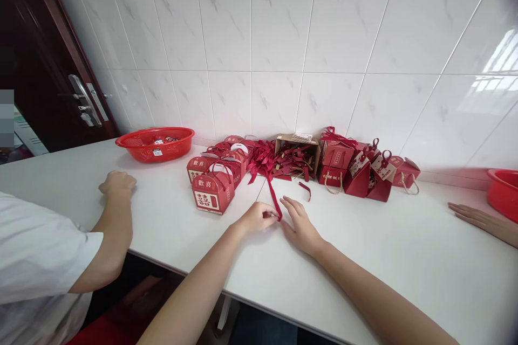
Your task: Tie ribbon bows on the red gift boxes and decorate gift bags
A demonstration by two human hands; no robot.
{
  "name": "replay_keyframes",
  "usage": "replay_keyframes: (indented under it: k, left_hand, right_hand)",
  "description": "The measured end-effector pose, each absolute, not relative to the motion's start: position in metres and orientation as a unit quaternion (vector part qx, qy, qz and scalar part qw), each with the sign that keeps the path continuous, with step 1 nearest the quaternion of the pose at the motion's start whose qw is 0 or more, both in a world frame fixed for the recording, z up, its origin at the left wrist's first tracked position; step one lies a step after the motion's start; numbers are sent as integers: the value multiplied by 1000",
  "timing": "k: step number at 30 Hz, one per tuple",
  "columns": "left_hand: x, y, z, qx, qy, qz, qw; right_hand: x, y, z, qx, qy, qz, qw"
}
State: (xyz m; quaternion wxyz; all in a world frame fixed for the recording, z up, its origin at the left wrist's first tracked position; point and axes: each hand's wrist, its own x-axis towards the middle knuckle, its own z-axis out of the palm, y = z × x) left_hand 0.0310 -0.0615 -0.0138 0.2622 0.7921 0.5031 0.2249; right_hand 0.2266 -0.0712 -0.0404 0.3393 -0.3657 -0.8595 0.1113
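Ribbon (273, 195) runs forward, slightly leftward; left hand (259, 217) pinches its near end; right hand (300, 226) beside, half-open, no visible hold.

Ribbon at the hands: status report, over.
Left hand pinching ribbon. Right hand open beside it, contact unclear. Ribbon runs back to ribbon pile. No obstruction seen between hands.

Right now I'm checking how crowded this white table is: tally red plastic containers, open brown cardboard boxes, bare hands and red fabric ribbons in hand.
Red plastic containers: 2
Open brown cardboard box: 1
Wearer's left hand and right hand: 2
Co-workers' bare hands: 2
Red fabric ribbon in hand: 1
Total: 8
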Motion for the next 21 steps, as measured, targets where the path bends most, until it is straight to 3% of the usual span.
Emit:
replay_keyframes:
  k: [7,12,17,19,21]
  left_hand:
    - [35,-69,5,788,454,285,303]
    - [17,-92,20,666,573,455,144]
    - [-24,-106,40,462,700,543,-45]
    - [-42,-98,50,432,733,523,-51]
    - [-57,-87,57,434,756,490,-19]
  right_hand:
    - [229,-73,-34,-315,-864,147,365]
    - [231,-78,-21,-318,-832,161,426]
    - [248,-70,38,-330,-760,176,532]
    - [262,-69,72,-329,-718,188,584]
    - [280,-74,105,-294,-616,224,695]
